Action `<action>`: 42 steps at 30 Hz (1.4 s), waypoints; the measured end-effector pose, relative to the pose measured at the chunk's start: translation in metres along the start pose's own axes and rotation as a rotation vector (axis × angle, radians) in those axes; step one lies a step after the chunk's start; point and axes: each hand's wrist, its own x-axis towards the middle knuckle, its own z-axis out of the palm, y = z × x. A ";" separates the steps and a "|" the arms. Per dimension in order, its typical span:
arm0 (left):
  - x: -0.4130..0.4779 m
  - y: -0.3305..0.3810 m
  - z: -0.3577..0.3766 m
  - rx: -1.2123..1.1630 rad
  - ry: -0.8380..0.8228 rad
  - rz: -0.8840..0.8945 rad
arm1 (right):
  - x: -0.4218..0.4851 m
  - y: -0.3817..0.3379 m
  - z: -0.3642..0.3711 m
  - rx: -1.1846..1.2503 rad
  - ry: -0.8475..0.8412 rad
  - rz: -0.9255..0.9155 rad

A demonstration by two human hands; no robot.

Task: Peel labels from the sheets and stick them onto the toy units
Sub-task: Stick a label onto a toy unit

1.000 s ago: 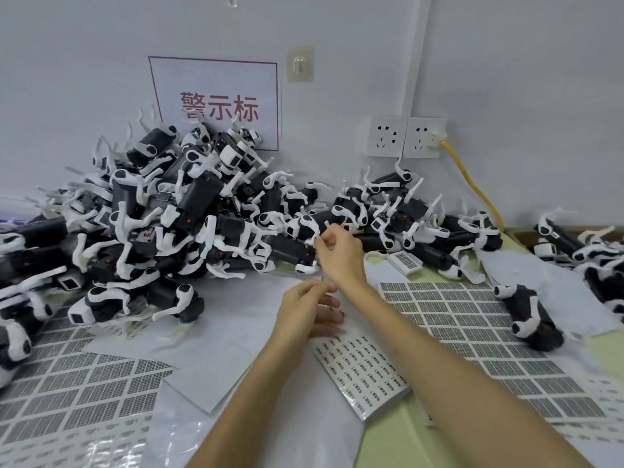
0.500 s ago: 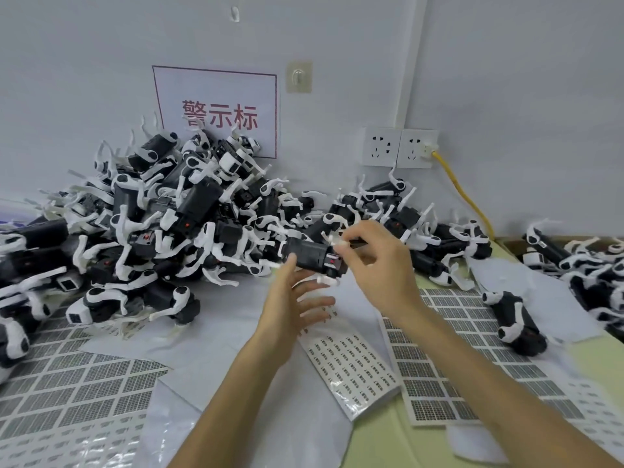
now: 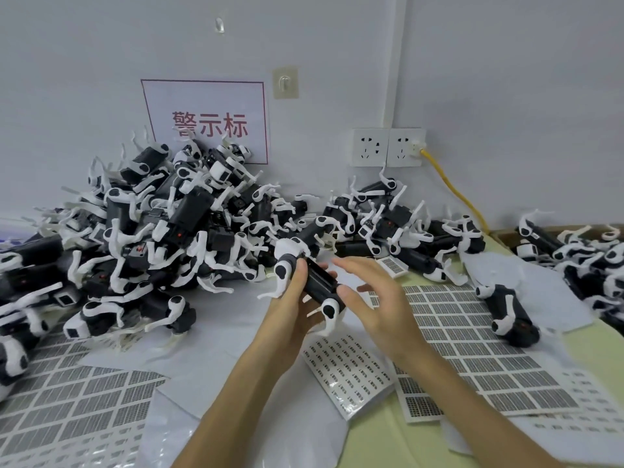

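Two bare hands met over the middle of the table (image 3: 388, 444) in the head view. The left hand (image 3: 292, 312) gripped a black-and-white toy (image 3: 317, 282), with the thumb curled over its dark body and the fingers wrapped beneath. The toy was up off the papers and tilted, one end toward the wall and the other toward the person. Its white legs stuck out at both ends.

The right hand (image 3: 374, 298) was spread wide with straight fingers and had hold of nothing. Its thumb lay right at the near end of the toy, though whether it actually touched could not be told.

Directly below the hands lay a stack of small-print labels (image 3: 351, 369). Just beside it to the right was a larger label sheet (image 3: 472, 352) of grey rectangles. One loose toy unit (image 3: 510, 312) rested at the far right edge of that sheet. More label sheets (image 3: 67, 410) covered the near left corner, partly under white paper (image 3: 216, 332).

Behind and to the left rose a big heap of toys (image 3: 169, 231), piled against the wall and running on to the right past the hands. A second heap (image 3: 591, 261) sat at the right edge.

On the wall hung a sign (image 3: 206, 106) with red characters, a small hook (image 3: 285, 82) and a pair of sockets (image 3: 388, 146). A yellow cable (image 3: 452, 187) was plugged into the right socket and dropped toward the table.
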 end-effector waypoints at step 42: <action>0.010 -0.003 -0.017 0.687 0.279 0.088 | 0.005 0.014 -0.014 -0.080 0.078 0.043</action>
